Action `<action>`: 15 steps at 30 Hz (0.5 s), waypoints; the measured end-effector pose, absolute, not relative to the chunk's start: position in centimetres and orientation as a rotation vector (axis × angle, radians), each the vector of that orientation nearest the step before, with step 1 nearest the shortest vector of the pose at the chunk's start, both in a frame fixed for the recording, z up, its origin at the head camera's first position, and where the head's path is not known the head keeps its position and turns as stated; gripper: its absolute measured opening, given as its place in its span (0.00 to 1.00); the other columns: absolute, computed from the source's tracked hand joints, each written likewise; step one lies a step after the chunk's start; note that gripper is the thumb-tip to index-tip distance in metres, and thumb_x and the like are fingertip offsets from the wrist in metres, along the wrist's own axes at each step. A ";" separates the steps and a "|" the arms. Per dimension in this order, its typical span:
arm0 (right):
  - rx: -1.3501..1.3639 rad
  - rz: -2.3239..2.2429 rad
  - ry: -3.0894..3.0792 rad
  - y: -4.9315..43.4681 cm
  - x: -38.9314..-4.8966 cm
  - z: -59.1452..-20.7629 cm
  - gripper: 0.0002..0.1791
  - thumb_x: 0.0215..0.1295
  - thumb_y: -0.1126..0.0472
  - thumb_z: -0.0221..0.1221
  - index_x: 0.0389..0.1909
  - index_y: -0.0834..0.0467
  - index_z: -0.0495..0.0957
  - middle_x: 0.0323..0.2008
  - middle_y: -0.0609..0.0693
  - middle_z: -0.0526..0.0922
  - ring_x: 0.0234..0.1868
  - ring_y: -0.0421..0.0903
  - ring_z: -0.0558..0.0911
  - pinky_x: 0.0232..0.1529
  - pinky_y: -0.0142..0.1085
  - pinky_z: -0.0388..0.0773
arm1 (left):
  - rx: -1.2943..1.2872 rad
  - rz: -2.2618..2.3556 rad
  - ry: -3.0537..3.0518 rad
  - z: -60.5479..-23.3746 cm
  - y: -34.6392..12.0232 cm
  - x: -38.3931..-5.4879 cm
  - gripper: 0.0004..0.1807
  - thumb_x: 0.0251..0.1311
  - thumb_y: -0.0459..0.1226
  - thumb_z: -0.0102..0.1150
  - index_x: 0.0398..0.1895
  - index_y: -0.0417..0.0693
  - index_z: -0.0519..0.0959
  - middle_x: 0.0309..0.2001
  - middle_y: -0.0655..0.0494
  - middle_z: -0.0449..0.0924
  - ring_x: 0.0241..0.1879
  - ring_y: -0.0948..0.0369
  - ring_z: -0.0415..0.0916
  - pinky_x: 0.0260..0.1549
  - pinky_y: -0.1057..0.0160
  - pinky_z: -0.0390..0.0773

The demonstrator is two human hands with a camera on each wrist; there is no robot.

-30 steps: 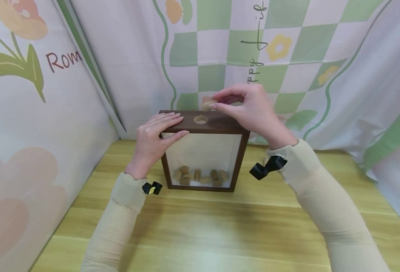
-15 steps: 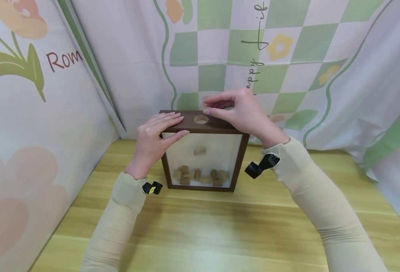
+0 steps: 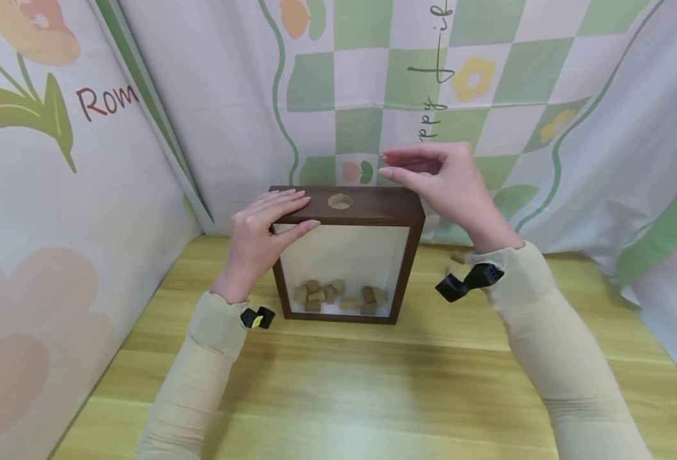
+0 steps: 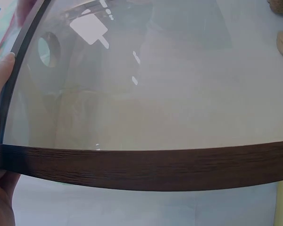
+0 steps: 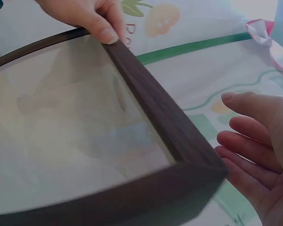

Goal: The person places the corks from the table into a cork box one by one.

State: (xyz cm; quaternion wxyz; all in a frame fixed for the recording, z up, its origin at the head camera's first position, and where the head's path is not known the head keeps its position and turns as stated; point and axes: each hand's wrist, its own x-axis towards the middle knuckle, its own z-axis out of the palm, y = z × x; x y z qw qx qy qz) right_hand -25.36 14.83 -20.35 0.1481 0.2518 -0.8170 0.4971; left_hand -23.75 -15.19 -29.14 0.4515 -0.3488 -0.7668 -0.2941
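Note:
A dark brown wooden shadow box (image 3: pixel 373 206) with a clear front stands upright on the table. It has a round hole (image 3: pixel 341 202) in its top, and several tan corks (image 3: pixel 317 296) lie along its bottom inside. My left hand (image 3: pixel 257 230) grips the top left corner, fingers laid over the top and thumb on the front edge. Above the top right corner hovers my right hand (image 3: pixel 444 179), its fingers and thumb apart. In the right wrist view that right hand (image 5: pixel 262 146) holds nothing and is beside the dark frame (image 5: pixel 165 108).
Loose corks (image 3: pixel 458 257) lie on the wooden table (image 3: pixel 338 396) behind the right wrist, partly hidden by it. A patterned curtain (image 3: pixel 361 76) hangs close behind the box, with another cloth wall (image 3: pixel 45 255) at the left.
My right hand let a cork go at the hole; it fell through the box and settled among the others, shifting some. The hand then drew back rightward. My left hand stayed put.

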 end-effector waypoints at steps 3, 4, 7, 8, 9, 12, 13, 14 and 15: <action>0.669 1.493 -2.281 16.2 -25.4 -20.5 0.19 0.61 0.55 0.74 0.52 0.55 0.88 0.47 0.49 0.89 0.43 0.41 0.87 0.45 0.27 0.82 | -0.861 -0.720 -1.896 -29.1 -15.2 -23.7 0.22 0.53 0.42 0.79 0.50 0.41 0.88 0.51 0.48 0.86 0.54 0.53 0.83 0.64 0.58 0.74; 0.650 1.506 -2.265 16.7 -25.5 -20.7 0.19 0.61 0.56 0.74 0.52 0.56 0.88 0.47 0.49 0.89 0.43 0.41 0.87 0.44 0.26 0.82 | -0.862 -0.718 -1.896 -29.1 -15.2 -23.7 0.22 0.53 0.42 0.79 0.50 0.41 0.88 0.51 0.48 0.86 0.54 0.53 0.83 0.64 0.58 0.73; 0.586 1.520 -2.229 18.4 -25.7 -21.2 0.19 0.60 0.57 0.75 0.52 0.56 0.88 0.45 0.46 0.89 0.42 0.39 0.87 0.43 0.25 0.81 | -0.865 -0.711 -1.895 -29.0 -15.2 -23.7 0.22 0.53 0.42 0.79 0.50 0.41 0.88 0.51 0.48 0.86 0.54 0.53 0.83 0.64 0.59 0.73; 0.567 1.517 -2.224 18.9 -25.8 -21.4 0.19 0.60 0.57 0.75 0.52 0.56 0.88 0.45 0.46 0.89 0.41 0.39 0.87 0.43 0.24 0.81 | -0.865 -0.711 -1.895 -29.0 -15.2 -23.7 0.23 0.53 0.42 0.79 0.50 0.41 0.88 0.51 0.48 0.86 0.54 0.53 0.83 0.64 0.59 0.73; 0.551 1.512 -2.221 19.5 -25.9 -21.6 0.19 0.60 0.57 0.75 0.52 0.57 0.88 0.45 0.46 0.89 0.41 0.39 0.87 0.43 0.24 0.81 | -0.867 -0.710 -1.894 -29.0 -15.2 -23.7 0.23 0.53 0.42 0.79 0.50 0.41 0.88 0.51 0.48 0.86 0.54 0.53 0.83 0.64 0.59 0.73; 0.498 1.489 -2.236 21.1 -26.1 -22.4 0.19 0.61 0.55 0.74 0.52 0.57 0.88 0.44 0.45 0.89 0.42 0.38 0.87 0.42 0.23 0.80 | -0.868 -0.713 -1.892 -29.0 -15.1 -23.7 0.22 0.53 0.42 0.79 0.50 0.41 0.88 0.50 0.48 0.86 0.53 0.53 0.83 0.64 0.59 0.73; 0.477 1.479 -2.248 21.6 -26.2 -22.7 0.20 0.61 0.55 0.74 0.52 0.57 0.88 0.45 0.44 0.89 0.42 0.37 0.87 0.43 0.22 0.80 | -0.868 -0.714 -1.891 -29.0 -15.1 -23.7 0.22 0.53 0.42 0.79 0.50 0.41 0.88 0.50 0.48 0.86 0.53 0.53 0.83 0.64 0.59 0.73; 0.454 1.474 -2.266 22.1 -26.3 -23.0 0.20 0.61 0.54 0.74 0.53 0.57 0.87 0.45 0.44 0.89 0.43 0.37 0.86 0.42 0.22 0.80 | -0.867 -0.715 -1.891 -29.0 -15.1 -23.7 0.22 0.53 0.42 0.79 0.50 0.41 0.88 0.50 0.48 0.86 0.53 0.53 0.83 0.64 0.59 0.73; 0.432 1.465 -2.286 22.7 -26.4 -23.4 0.21 0.62 0.53 0.73 0.53 0.57 0.87 0.45 0.44 0.89 0.43 0.36 0.86 0.42 0.21 0.80 | -0.867 -0.715 -1.890 -29.0 -15.1 -23.7 0.22 0.53 0.42 0.79 0.50 0.41 0.88 0.50 0.48 0.86 0.53 0.53 0.83 0.64 0.59 0.73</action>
